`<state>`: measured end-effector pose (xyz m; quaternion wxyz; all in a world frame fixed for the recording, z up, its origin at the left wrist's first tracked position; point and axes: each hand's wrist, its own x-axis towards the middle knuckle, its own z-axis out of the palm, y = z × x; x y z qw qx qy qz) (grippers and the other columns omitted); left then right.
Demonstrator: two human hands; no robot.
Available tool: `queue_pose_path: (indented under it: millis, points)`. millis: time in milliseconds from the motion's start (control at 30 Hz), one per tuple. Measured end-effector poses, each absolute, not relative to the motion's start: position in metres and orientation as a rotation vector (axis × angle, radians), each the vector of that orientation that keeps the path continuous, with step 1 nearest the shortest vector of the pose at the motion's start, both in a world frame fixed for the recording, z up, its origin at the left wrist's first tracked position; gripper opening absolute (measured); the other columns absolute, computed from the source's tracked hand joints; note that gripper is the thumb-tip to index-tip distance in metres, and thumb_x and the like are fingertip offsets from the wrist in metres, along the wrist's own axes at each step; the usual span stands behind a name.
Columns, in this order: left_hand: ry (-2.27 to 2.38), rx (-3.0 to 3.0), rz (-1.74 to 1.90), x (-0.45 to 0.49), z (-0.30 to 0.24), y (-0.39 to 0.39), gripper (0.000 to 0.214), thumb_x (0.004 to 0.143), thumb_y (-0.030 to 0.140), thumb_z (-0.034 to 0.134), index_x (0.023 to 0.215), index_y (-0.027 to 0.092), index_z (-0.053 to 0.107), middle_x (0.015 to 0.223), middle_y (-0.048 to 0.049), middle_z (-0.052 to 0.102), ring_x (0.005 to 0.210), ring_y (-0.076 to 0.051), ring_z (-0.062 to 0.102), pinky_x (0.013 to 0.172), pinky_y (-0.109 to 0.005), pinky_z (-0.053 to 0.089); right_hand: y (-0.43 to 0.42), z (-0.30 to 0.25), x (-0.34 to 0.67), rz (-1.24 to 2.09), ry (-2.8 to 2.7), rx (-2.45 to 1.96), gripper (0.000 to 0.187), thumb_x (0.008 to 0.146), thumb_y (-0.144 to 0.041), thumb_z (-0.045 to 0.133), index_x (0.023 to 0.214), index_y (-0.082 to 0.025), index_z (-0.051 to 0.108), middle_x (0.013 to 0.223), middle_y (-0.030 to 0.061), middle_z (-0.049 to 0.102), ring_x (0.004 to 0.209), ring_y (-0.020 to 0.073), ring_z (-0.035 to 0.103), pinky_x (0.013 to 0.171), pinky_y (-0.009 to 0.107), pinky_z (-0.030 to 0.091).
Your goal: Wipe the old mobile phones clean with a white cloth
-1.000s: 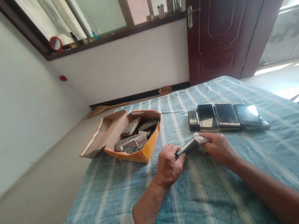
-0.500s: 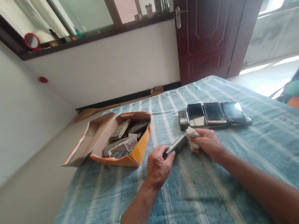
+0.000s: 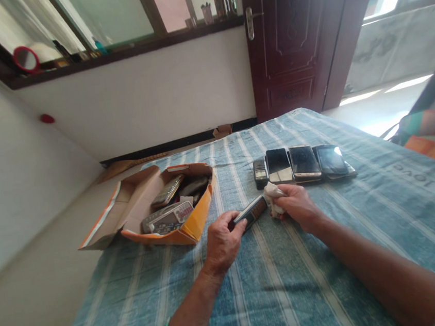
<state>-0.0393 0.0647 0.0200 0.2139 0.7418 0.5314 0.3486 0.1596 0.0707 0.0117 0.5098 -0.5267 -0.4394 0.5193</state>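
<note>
My left hand grips a dark mobile phone by its near end, thumb along the side, with the phone tilted above the bed. Bunched in the fingers of my right hand is a crumpled white cloth, close by the phone's far end. Beyond my right hand lie several phones in a row: a small keypad phone, a black phone, a phone with a pale frame and a dark one. An open orange cardboard box holding more phones stands left of my left hand.
A blue striped sheet covers the bed under everything. Past its far edge are a white wall, a dark red door and a window sill with a red-rimmed mirror. Orange and green fabric is at the right.
The whole view has shifted, so things sit slightly further left. The cloth and the phone's far end, which were touching or overlapping, now show a small gap. Both hands keep their grips.
</note>
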Motion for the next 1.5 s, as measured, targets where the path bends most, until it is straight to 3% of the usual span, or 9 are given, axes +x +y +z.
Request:
queue_pose_path:
  millis: [267, 633, 900, 1000, 1233, 1367, 1500]
  points:
    - [1.401, 2.054, 1.032, -0.040, 0.020, 0.066, 0.011, 0.076, 0.024, 0.062, 0.080, 0.018, 0.070, 0.073, -0.0002, 0.070, 0.065, -0.015, 0.064, 0.060, -0.024, 0.051, 0.068, 0.013, 0.156, 1.287, -1.160, -1.204, 0.020, 0.070, -0.024, 0.054, 0.084, -0.016, 0.066, 0.058, -0.0009, 0.061, 0.051, 0.0133, 0.060, 0.040, 0.019, 0.043]
    - [1.400, 2.079, 1.082, -0.041, 0.021, 0.066, 0.010, 0.075, 0.022, 0.063, 0.081, 0.018, 0.070, 0.073, 0.0003, 0.070, 0.064, -0.015, 0.064, 0.061, -0.024, 0.052, 0.069, 0.013, 0.156, 1.260, -1.219, -1.213, 0.017, 0.071, -0.025, 0.054, 0.081, -0.017, 0.066, 0.057, -0.0015, 0.059, 0.049, 0.0133, 0.058, 0.040, 0.020, 0.042]
    - [1.429, 2.280, 1.027, -0.039, 0.019, 0.059, 0.010, 0.076, 0.015, 0.064, 0.085, 0.018, 0.069, 0.078, -0.0036, 0.069, 0.074, -0.018, 0.065, 0.069, -0.028, 0.052, 0.063, 0.008, 0.156, 1.007, -1.413, -1.347, 0.025, 0.080, -0.032, 0.053, 0.091, -0.020, 0.071, 0.060, -0.0019, 0.062, 0.049, 0.0130, 0.056, 0.044, 0.021, 0.041]
    - [1.416, 2.317, 1.004, -0.038, 0.019, 0.058, 0.009, 0.078, 0.017, 0.065, 0.086, 0.018, 0.068, 0.080, -0.0046, 0.069, 0.077, -0.020, 0.064, 0.071, -0.029, 0.052, 0.062, 0.007, 0.155, 0.922, -1.471, -1.359, 0.028, 0.081, -0.032, 0.052, 0.098, -0.020, 0.072, 0.066, -0.0005, 0.065, 0.056, 0.0155, 0.059, 0.049, 0.023, 0.044]
    - [1.423, 2.323, 0.926, -0.035, 0.019, 0.055, 0.007, 0.080, 0.020, 0.065, 0.085, 0.016, 0.068, 0.078, -0.0052, 0.068, 0.076, -0.020, 0.062, 0.069, -0.029, 0.048, 0.056, -0.006, 0.148, 0.529, -1.684, -1.170, 0.039, 0.075, -0.011, 0.047, 0.106, -0.020, 0.069, 0.097, 0.0049, 0.070, 0.088, 0.0196, 0.065, 0.079, 0.029, 0.050]
    - [1.436, 2.338, 0.893, -0.033, 0.018, 0.055, 0.010, 0.083, 0.025, 0.064, 0.080, 0.016, 0.068, 0.075, -0.0045, 0.067, 0.074, -0.019, 0.061, 0.068, -0.029, 0.046, 0.054, -0.010, 0.146, 0.411, -1.823, -1.151, 0.043, 0.076, -0.007, 0.043, 0.109, -0.019, 0.069, 0.105, 0.0079, 0.068, 0.093, 0.0203, 0.065, 0.081, 0.030, 0.050]
    - [1.445, 2.360, 0.878, -0.033, 0.017, 0.055, 0.009, 0.082, 0.024, 0.065, 0.079, 0.017, 0.068, 0.074, -0.0040, 0.067, 0.074, -0.019, 0.060, 0.068, -0.028, 0.045, 0.055, -0.007, 0.148, 0.413, -1.885, -1.222, 0.040, 0.078, -0.008, 0.043, 0.105, -0.019, 0.071, 0.099, 0.0079, 0.069, 0.088, 0.0211, 0.065, 0.079, 0.032, 0.051]
